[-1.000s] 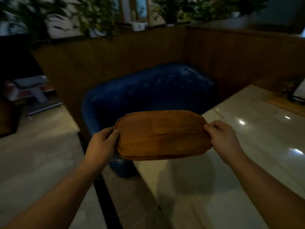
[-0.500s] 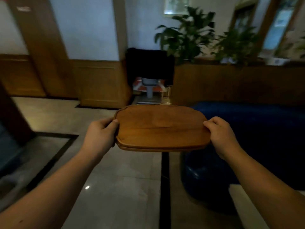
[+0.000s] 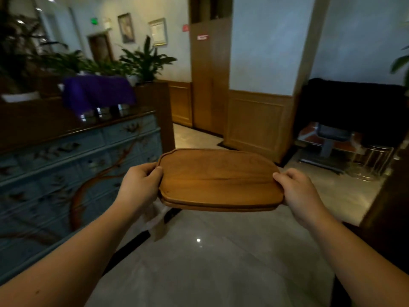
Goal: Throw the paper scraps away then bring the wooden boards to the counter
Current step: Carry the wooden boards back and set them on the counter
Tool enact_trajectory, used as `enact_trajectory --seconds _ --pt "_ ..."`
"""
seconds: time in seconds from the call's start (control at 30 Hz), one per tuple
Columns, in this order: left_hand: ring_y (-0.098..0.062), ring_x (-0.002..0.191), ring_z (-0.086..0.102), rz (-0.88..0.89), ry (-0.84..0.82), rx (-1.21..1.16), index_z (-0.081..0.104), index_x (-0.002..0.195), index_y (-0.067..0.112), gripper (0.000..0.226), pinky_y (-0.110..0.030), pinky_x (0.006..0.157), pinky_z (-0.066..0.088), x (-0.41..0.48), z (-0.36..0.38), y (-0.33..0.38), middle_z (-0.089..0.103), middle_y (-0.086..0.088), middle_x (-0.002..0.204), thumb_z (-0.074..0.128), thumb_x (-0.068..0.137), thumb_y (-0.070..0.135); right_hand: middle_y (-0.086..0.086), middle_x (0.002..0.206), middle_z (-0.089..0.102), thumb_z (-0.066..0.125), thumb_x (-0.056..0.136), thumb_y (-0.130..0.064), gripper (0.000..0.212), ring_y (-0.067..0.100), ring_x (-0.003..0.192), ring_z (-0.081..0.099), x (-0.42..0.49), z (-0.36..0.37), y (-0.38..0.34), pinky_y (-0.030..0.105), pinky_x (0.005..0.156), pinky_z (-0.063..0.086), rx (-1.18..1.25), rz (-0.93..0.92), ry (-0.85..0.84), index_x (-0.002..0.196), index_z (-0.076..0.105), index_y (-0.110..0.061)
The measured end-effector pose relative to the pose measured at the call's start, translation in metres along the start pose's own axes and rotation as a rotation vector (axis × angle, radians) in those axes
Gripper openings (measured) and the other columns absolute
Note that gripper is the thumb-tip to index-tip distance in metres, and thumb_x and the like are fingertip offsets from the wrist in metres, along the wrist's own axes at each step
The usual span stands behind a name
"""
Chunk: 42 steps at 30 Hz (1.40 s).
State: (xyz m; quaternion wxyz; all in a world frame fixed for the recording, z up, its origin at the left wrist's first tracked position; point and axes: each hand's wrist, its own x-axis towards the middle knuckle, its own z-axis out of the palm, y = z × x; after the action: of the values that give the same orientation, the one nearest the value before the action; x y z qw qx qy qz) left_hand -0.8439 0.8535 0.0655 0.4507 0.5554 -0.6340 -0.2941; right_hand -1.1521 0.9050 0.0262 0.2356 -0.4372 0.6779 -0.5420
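A stack of brown wooden boards (image 3: 219, 180) with rounded corners is held level in front of me, above the floor. My left hand (image 3: 139, 185) grips the left end, thumb on top. At the right end, my right hand (image 3: 296, 191) grips the same way. Two edges show along the front of the stack. Some pale crumpled paper (image 3: 155, 218) hangs below my left hand; whether that hand holds it cannot be told.
A blue painted cabinet (image 3: 77, 165) with a dark top runs along the left, a purple cloth (image 3: 97, 91) and potted plants (image 3: 146, 60) on it. Polished stone floor (image 3: 210, 258) stretches ahead. Wooden wall panelling (image 3: 254, 122) and a dark chair (image 3: 332, 138) stand ahead and right.
The view has swung left, away from the blue sofa and pale table, to the blue cabinet and corridor. Both hands keep the same grip on the boards.
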Motion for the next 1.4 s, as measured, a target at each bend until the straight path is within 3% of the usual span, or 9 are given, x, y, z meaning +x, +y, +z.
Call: enact_trajectory --seconds 0.17,0.27,0.5,0.6,0.7,0.8,0.97,1.07,1.4 --pt "-0.015 0.039 0.052 -0.094 0.125 0.008 0.066 0.065 0.032 0.033 -0.033 0.044 0.042 0.042 -0.031 -0.047 0.057 0.0 0.042 0.049 0.092 0.026 0.011 0.077 0.062 0.057 0.073 -0.056 0.04 0.03 0.074 0.064 0.051 0.085 -0.011 0.054 0.07 0.054 0.02 -0.037 -0.173 0.08 0.061 -0.018" --pt "-0.011 0.036 0.051 -0.157 0.19 0.036 0.065 0.069 0.03 0.03 -0.024 0.036 0.04 0.076 -0.042 -0.073 0.055 0.002 0.04 0.047 0.093 0.026 0.015 0.078 0.063 0.058 0.082 -0.049 0.036 0.031 0.074 0.063 0.094 0.14 -0.009 0.054 0.072 0.053 0.032 -0.077 -0.259 0.082 0.061 -0.013" --pt "-0.019 0.045 0.058 -0.255 0.336 0.095 0.062 0.07 0.034 0.029 -0.035 0.05 0.049 0.171 -0.073 -0.11 0.06 -0.002 0.047 0.048 0.094 0.027 0.012 0.082 0.065 0.059 0.087 -0.04 0.027 0.029 0.079 0.064 0.203 0.276 -0.02 0.049 0.073 0.054 0.1 -0.107 -0.506 0.087 0.062 -0.013" --pt "-0.026 0.057 0.065 -0.285 0.392 0.128 0.061 0.07 0.035 0.027 -0.037 0.053 0.055 0.2 -0.092 -0.121 0.069 -0.013 0.065 0.048 0.094 0.03 0.006 0.074 0.064 0.062 0.086 -0.039 0.026 0.029 0.076 0.063 0.24 0.325 -0.036 0.044 0.066 0.05 0.123 -0.128 -0.6 0.082 0.062 -0.014" --pt "-0.02 0.056 0.067 -0.327 0.46 0.155 0.061 0.071 0.038 0.026 -0.029 0.047 0.055 0.225 -0.119 -0.139 0.071 -0.012 0.071 0.049 0.093 0.032 0.01 0.077 0.064 0.062 0.082 -0.042 0.029 0.032 0.076 0.064 0.264 0.381 -0.055 0.051 0.069 0.053 0.113 -0.161 -0.657 0.079 0.061 -0.013" --pt "-0.021 0.054 0.067 -0.356 0.528 0.148 0.063 0.065 0.044 0.031 -0.034 0.05 0.058 0.246 -0.146 -0.165 0.07 -0.008 0.065 0.05 0.091 0.034 0.013 0.071 0.062 0.064 0.08 -0.042 0.033 0.034 0.071 0.063 0.279 0.442 -0.069 0.051 0.066 0.051 0.098 -0.209 -0.703 0.076 0.06 -0.009" --pt "-0.018 0.049 0.065 -0.375 0.599 0.152 0.062 0.065 0.053 0.035 -0.024 0.041 0.052 0.278 -0.197 -0.213 0.068 0.001 0.058 0.049 0.091 0.034 -0.002 0.056 0.059 0.064 0.085 -0.037 0.027 0.006 0.05 0.057 0.284 0.536 -0.09 0.031 0.05 0.041 0.09 -0.294 -0.731 0.072 0.06 -0.014" --pt "-0.02 0.05 0.066 -0.398 0.621 0.152 0.064 0.067 0.044 0.03 -0.03 0.044 0.056 0.304 -0.238 -0.245 0.069 -0.001 0.059 0.049 0.091 0.035 -0.006 0.052 0.059 0.063 0.085 -0.037 0.025 0.005 0.05 0.058 0.282 0.598 -0.106 0.024 0.048 0.04 0.109 -0.319 -0.75 0.073 0.061 -0.015" --pt "-0.032 0.059 0.065 -0.394 0.643 0.209 0.061 0.067 0.035 0.026 -0.046 0.056 0.055 0.408 -0.394 -0.323 0.07 -0.016 0.067 0.05 0.091 0.032 -0.005 0.057 0.064 0.063 0.085 -0.04 0.028 0.015 0.056 0.063 0.28 0.786 -0.189 0.033 0.052 0.048 0.148 -0.286 -0.816 0.077 0.059 -0.014"
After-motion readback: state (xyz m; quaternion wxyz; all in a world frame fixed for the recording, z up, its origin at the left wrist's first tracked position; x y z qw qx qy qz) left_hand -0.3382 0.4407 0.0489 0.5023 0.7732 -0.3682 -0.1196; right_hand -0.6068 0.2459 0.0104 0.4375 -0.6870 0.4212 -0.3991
